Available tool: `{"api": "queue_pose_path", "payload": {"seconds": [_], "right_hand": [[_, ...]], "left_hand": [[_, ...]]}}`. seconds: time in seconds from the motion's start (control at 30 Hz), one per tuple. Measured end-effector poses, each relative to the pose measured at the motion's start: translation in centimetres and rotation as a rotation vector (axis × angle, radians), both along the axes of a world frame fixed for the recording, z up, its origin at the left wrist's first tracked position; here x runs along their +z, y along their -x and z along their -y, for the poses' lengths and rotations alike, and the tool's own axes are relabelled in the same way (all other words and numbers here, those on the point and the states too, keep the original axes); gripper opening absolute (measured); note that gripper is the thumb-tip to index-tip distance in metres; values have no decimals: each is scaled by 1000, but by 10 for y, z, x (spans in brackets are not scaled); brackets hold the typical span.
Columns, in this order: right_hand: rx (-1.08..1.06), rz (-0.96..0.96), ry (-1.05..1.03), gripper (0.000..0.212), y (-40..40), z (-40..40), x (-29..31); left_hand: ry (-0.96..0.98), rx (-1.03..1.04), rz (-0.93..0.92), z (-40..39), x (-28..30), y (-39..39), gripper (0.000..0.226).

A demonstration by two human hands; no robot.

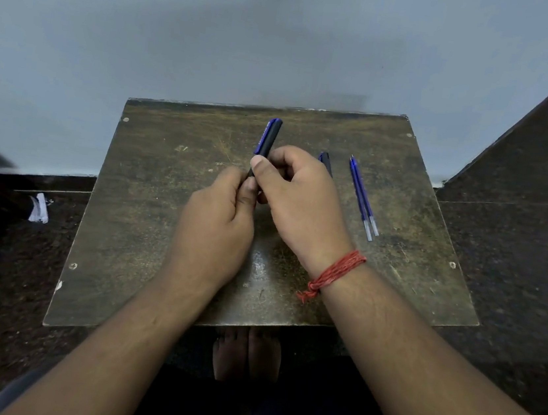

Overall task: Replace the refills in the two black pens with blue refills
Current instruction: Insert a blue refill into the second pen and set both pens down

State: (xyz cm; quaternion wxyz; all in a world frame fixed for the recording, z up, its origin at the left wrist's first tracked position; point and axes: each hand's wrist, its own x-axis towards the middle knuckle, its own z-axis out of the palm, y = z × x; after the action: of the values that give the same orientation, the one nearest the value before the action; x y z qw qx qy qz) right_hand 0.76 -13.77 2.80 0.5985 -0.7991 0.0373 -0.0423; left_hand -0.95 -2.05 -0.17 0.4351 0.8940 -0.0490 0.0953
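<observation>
I hold a black pen [267,141] with a blue clip above the middle of the small table [150,192], its capped end pointing away from me. My left hand [215,224] pinches its near end. My right hand [298,193] grips the barrel just above that, thumb on top. A second black pen [325,161] lies on the table behind my right hand, mostly hidden. Two blue refills [363,199] lie side by side to the right of it, tips pointing away.
The worn brown table stands against a grey wall [218,28]. Dark floor surrounds it, with a scrap of white paper [39,209] on the left. My bare feet [247,356] show under the near edge. A red thread band [333,273] circles my right wrist.
</observation>
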Motion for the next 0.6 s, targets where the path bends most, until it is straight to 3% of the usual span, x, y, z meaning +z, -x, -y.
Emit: {"api": "queue_pose_path", "payload": {"seconds": [0.2, 0.3, 0.47, 0.6], "right_hand": [[-205, 64, 29, 15, -12, 17, 7], [-219, 152, 327, 12, -13, 31, 7], [-79, 78, 899, 22, -10, 31, -2], [-39, 106, 1061, 12, -10, 21, -8]], "left_hand": [[51, -32, 36, 1, 9, 1, 31], [-20, -26, 48, -7, 11, -3, 40], [-344, -35, 17, -14, 8, -10, 59], [-509, -32, -16, -15, -4, -14, 74]]}}
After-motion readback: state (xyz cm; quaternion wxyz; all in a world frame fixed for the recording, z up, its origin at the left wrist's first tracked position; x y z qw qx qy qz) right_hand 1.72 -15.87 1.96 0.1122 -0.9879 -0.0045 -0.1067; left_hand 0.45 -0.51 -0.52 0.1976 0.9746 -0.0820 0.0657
